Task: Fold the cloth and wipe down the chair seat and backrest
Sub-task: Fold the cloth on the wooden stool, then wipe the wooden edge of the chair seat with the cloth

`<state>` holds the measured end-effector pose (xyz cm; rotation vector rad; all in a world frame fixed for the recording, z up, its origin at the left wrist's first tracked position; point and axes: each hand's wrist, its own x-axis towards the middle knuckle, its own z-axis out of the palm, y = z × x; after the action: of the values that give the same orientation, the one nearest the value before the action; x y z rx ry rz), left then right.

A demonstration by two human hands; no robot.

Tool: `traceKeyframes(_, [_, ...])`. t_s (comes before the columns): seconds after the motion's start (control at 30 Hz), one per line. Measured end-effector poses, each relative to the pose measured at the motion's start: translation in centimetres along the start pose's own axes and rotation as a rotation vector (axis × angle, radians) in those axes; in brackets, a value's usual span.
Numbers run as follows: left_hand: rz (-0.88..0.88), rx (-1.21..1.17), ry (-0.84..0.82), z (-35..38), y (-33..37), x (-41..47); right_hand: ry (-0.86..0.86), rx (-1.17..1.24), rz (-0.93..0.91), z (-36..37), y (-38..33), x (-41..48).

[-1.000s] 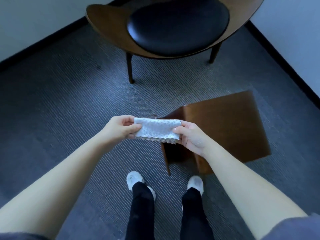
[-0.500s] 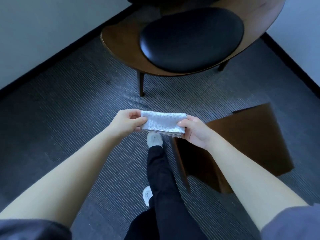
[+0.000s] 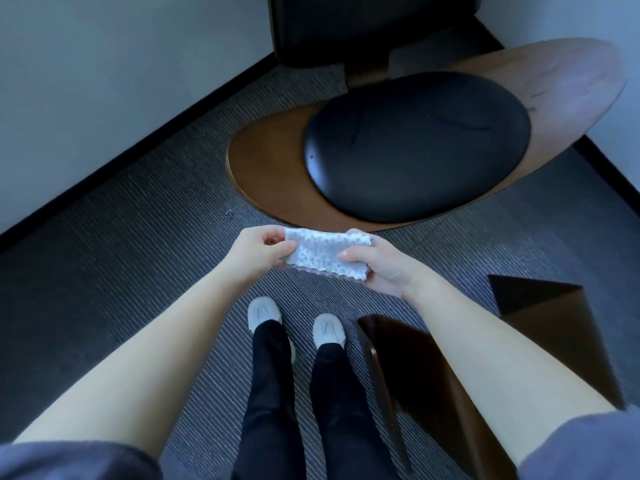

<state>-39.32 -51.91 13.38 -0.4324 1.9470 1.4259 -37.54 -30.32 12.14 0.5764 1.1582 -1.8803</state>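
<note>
Head cam looks straight down at the cloth (image 3: 325, 258), held up in the air just short of the chair's front edge. The left hand (image 3: 258, 254) pinches one end, and the right hand (image 3: 377, 271) cups the other end with its thumb on top.

What I'd worry about is that the fold is only held by those two grips. If one hand lets go carelessly it probably flops open again. There's also a low wooden piece (image 3: 433, 393) right beside the right leg, easy to kick when stepping in.

As for materials, the cloth is white and bumpy with a wavy lower edge, folded into a chunky rectangle. The seat cushion (image 3: 415, 147) is a smooth black oval that looks like leather, sitting on a glossy curved wooden shell (image 3: 270, 174). The backrest (image 3: 346, 26) is dark and mostly cut off at the top. The floor is ribbed grey carpet (image 3: 138, 254).
</note>
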Motion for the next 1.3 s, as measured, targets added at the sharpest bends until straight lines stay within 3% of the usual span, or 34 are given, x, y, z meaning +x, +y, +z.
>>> traceKeyframes(0.33, [0.010,0.147,-0.016,-4.7,-0.6,9.4,0.218,0.008,0.044,1.3,0.2,7.8])
traceKeyframes(0.47, [0.055,0.307,0.189,-5.8,-1.5,11.1,0.410,0.069,-0.051,1.1,-0.2,9.2])
traceKeyframes(0.53, [0.037,0.325,0.303,-6.0,-1.9,11.2,0.549,-0.091,-0.131,0.5,-0.6,9.1])
traceKeyframes(0.63, [-0.085,0.291,0.339,-5.8,-2.9,11.4,0.843,-0.358,-0.135,-0.9,0.1,8.7])
traceKeyframes(0.73, [-0.201,0.161,0.368,-5.5,-3.5,11.8,0.963,-0.453,-0.109,-2.9,2.4,8.7])
traceKeyframes(0.93, [-0.227,0.026,0.316,-4.9,-4.0,13.3,0.914,-0.826,-0.047,-4.3,4.7,10.2])
traceKeyframes(1.03, [-0.204,-0.024,0.314,-4.7,-4.3,13.7,0.769,-0.943,0.057,-3.4,4.9,11.7])
traceKeyframes(1.2, [-0.226,-0.053,0.301,-4.7,-4.5,14.1,0.504,-1.182,-0.103,-2.0,5.8,13.3])
traceKeyframes(1.3, [-0.226,-0.059,0.305,-4.7,-4.6,14.2,0.660,-1.157,0.115,-3.1,5.2,13.3])
